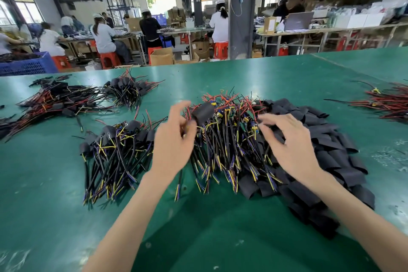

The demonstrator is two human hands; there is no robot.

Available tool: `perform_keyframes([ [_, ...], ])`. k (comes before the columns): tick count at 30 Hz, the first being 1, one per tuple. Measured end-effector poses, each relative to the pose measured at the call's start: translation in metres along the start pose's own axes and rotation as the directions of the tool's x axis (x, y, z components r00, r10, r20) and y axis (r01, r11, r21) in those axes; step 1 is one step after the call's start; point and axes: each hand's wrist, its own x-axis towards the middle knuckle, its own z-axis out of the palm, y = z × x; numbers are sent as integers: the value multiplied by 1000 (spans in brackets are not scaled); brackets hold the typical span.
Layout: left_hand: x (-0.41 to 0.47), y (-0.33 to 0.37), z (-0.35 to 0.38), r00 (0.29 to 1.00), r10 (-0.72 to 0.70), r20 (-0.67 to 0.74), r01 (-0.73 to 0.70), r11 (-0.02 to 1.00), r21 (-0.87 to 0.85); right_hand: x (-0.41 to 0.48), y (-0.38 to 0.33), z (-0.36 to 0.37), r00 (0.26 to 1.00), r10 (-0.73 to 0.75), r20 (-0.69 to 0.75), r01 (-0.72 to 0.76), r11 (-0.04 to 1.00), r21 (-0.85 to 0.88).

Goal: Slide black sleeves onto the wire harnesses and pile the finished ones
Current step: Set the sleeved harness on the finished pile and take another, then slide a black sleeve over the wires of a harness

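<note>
The left hand [174, 139] grips one harness [179, 180] by its wires, fingers curled round it. A black sleeve [203, 112] sits at its upper end, above the heap of harnesses [227, 139] in the middle of the green counter [220, 216]. The right hand [291, 139] hovers with fingers spread and grasps nothing, over the edge where that heap meets the loose black sleeves [326, 154]. The finished harnesses [114, 146] lie piled to the left, with more bundles [64, 99] behind.
</note>
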Motion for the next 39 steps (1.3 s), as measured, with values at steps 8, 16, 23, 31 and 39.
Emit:
perform_keyframes([
  [8,18,-58,-34,927,-116,-357,210,949,236,1,28,2,958,287,23,-286,958,-39],
  [16,8,-90,-42,831,-478,-285,547,607,576,4,39,-1,922,386,28,-380,917,-122],
  [23,12,-77,-37,866,-350,-358,500,623,602,6,50,-5,914,407,7,-387,874,-295],
  [31,14,-68,17,851,-501,156,415,826,382,7,51,-10,897,439,52,-358,791,-496],
  [39,15,-72,39,776,-556,298,510,831,222,7,59,-12,866,488,110,-378,783,-494],
])
